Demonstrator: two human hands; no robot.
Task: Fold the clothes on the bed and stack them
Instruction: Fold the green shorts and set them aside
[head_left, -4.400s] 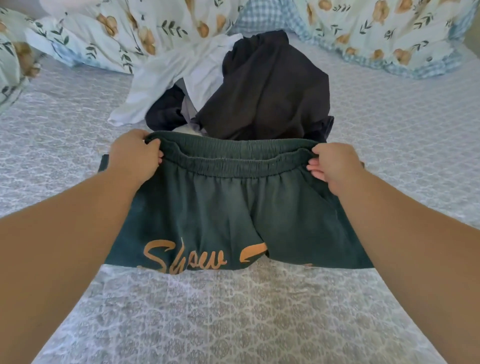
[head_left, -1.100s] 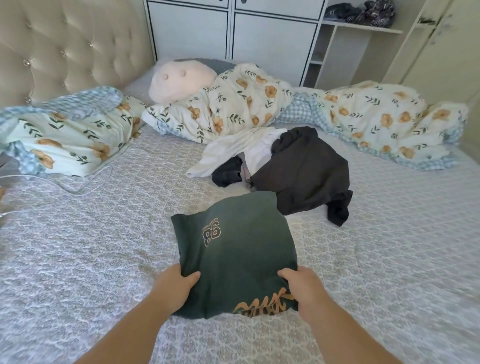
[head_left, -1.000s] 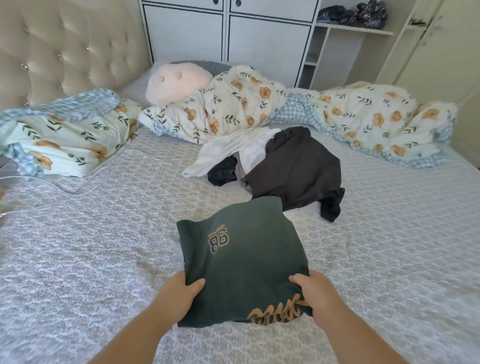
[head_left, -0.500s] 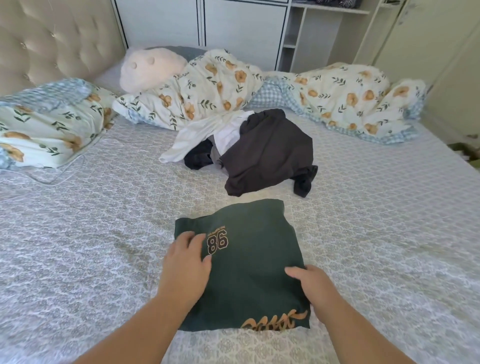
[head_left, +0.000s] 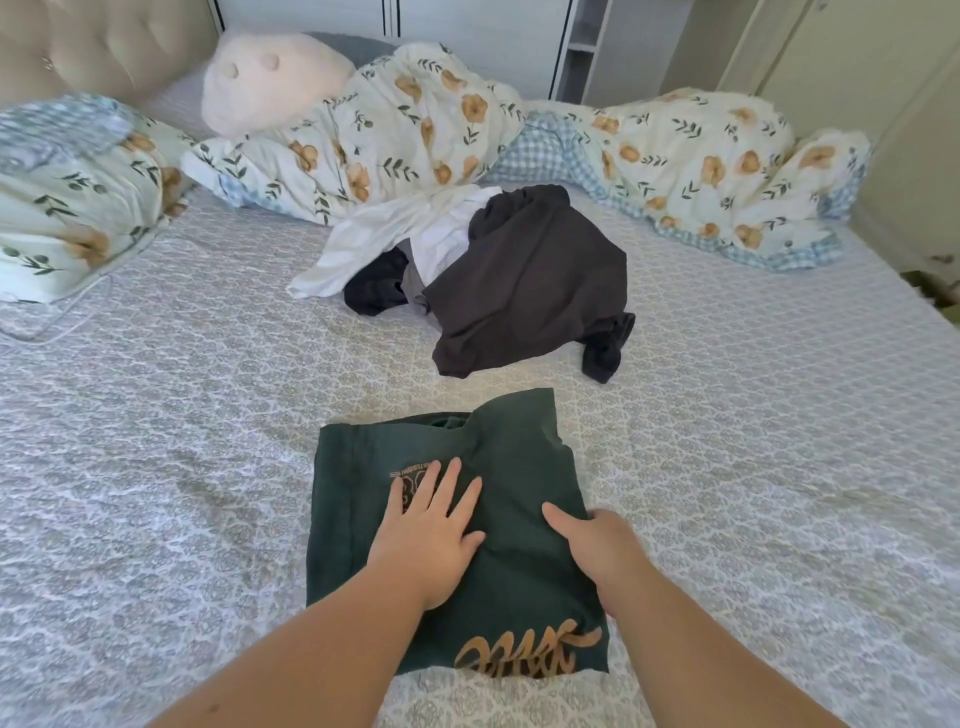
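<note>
A folded dark green garment (head_left: 519, 467) with orange lettering lies flat on the bed (head_left: 156, 441) in front of me. My left hand (head_left: 431, 535) presses flat on its middle, fingers straight, covering part of the number print. My right hand (head_left: 597, 545) rests at the garment's right edge, thumb on top; its fingers are hidden at the edge. Beyond it lies an unfolded pile: a dark brown-black garment (head_left: 530, 291), a white garment (head_left: 384, 239) and a dark navy piece (head_left: 374, 286).
A floral duvet (head_left: 701, 166) is bunched along the far side. A floral pillow (head_left: 67, 192) lies at the left, a pink plush cushion (head_left: 270, 78) by the headboard. A white cable (head_left: 67, 322) trails at the left. White cabinets stand behind.
The green garment was folded, carried and laid down on the bed. My left hand has slid from its left edge onto its middle and now presses flat.
</note>
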